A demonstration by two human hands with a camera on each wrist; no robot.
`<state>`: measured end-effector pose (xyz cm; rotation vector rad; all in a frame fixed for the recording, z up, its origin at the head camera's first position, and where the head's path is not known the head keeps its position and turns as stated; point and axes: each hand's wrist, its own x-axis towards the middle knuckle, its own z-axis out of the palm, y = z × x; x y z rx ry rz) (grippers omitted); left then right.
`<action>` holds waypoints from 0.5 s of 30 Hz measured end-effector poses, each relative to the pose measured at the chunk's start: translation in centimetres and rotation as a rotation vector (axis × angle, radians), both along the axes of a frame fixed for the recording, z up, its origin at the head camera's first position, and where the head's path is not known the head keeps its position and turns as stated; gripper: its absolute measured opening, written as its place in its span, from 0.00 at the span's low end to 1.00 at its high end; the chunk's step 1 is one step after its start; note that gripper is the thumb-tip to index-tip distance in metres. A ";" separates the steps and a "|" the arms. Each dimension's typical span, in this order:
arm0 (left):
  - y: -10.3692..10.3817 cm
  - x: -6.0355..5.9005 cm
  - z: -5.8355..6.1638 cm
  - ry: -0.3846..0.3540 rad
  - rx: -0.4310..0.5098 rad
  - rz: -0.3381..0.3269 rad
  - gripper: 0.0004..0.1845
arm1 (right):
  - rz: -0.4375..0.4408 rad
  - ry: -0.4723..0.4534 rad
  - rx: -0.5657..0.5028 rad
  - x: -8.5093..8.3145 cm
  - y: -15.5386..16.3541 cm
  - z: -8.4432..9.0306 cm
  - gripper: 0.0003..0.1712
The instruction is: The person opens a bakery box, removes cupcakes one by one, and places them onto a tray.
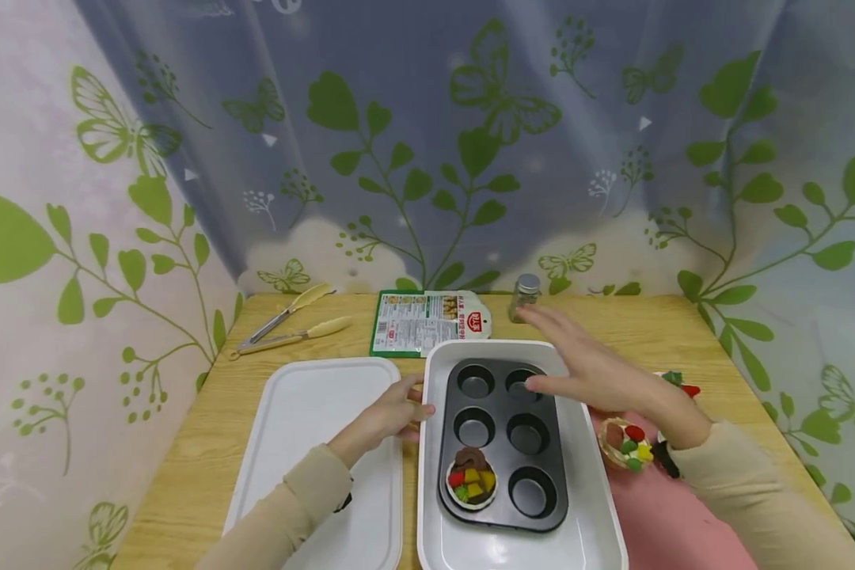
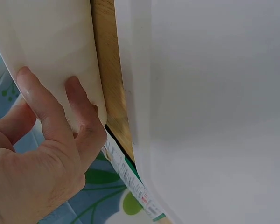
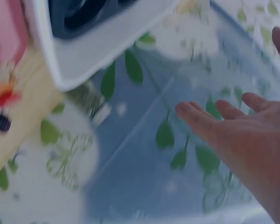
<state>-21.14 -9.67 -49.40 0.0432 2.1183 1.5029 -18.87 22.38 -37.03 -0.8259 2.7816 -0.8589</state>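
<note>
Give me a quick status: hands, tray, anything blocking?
Left hand touching white tray edge. Right hand open above muffin tin. Nothing blocking.

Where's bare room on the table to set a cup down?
The flat white lid left of the tray is bare beyond the left hand. Bare wood lies between the tongs and the lid, and right of the jar. Crowded: the pink mat with a filled cup, under the right hand.

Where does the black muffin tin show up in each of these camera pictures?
Head: the muffin tin lies inside the white tray, centre right, under the right hand.
Left wrist: not in it; only the tray's white wall.
Right wrist: top left corner, blurred.
Shared landmark: the white tray.
</note>
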 end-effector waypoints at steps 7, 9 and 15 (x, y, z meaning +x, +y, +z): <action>-0.2 -0.2 0.2 0.000 0.015 -0.005 0.32 | 0.199 -0.135 0.096 0.9 -4.3 -2.2 0.58; -0.2 -0.2 0.2 0.000 0.012 -0.005 0.32 | 0.227 -0.181 0.123 1.3 -5.3 -2.8 0.60; -0.2 0.1 0.0 -0.006 0.015 -0.006 0.33 | 0.280 -0.270 0.210 2.8 -7.1 -5.5 0.64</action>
